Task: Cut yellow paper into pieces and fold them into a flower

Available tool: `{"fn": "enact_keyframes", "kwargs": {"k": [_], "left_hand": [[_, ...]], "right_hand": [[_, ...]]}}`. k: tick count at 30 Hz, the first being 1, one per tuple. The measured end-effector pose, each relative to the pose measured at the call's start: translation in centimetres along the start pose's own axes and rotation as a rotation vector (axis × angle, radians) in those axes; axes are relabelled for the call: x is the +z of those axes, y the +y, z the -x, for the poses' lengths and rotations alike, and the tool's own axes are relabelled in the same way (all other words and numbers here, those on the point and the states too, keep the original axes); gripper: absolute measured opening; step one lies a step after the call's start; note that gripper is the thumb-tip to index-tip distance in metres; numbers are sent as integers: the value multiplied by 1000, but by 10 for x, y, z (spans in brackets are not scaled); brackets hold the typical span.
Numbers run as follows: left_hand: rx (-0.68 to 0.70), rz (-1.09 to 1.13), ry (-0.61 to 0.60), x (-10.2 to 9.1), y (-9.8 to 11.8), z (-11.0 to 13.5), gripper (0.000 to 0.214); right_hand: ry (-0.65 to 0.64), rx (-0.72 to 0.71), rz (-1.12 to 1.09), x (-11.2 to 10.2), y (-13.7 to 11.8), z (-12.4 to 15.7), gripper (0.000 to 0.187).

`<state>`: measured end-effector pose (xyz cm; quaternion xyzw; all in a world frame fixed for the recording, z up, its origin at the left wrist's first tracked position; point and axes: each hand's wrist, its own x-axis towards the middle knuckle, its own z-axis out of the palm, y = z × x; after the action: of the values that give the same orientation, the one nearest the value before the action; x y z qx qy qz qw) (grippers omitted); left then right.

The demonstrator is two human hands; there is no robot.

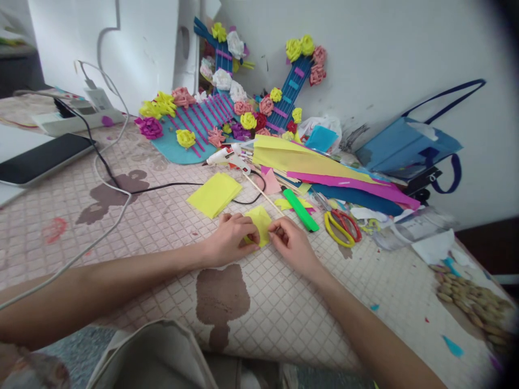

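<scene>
A small square of yellow paper is between my two hands, low over the table. My left hand is closed on the paper's left side, with the fingers bent over it. At the right edge, my right hand pinches the paper, its fingertips partly hidden. A thin wooden stick reaches down close behind my right hand; whether the hand touches it I cannot tell. Just beyond my left hand lies a stack of yellow paper squares.
Right of my hands are a green cutter and scissors. Behind sit a glue gun, coloured paper sheets and a blue guitar-shaped craft with paper flowers. A white cable crosses the left; peanuts lie far right.
</scene>
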<state>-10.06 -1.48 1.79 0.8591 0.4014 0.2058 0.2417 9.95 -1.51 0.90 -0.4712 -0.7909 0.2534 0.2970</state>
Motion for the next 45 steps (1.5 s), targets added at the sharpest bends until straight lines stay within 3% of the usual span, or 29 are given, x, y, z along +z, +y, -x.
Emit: {"fn": "enact_keyframes", "kwargs": {"k": [6,17,26,32,39,45], "left_hand": [[22,-15,77,-1,3,4,13],[-22,31,84,-1,-7,-2,9],[-17,146,128,-1,-13,-6,8],[64,-109,179,-4,4,3,38],[127,-387,284,-5,3,4,11],[96,-185,297,-11,-11,-3,10]], "right_hand": [[145,-8,26,-4,6,-1,11],[-23,-191,281,-9,13,-8,35],[-48,-278,336,-5,16,-18,21],[-11,-272,341,-1,12,-17,18],[36,-241,366,1,1,-9,14],[44,-221,282,-3,-3,-3,18]]}}
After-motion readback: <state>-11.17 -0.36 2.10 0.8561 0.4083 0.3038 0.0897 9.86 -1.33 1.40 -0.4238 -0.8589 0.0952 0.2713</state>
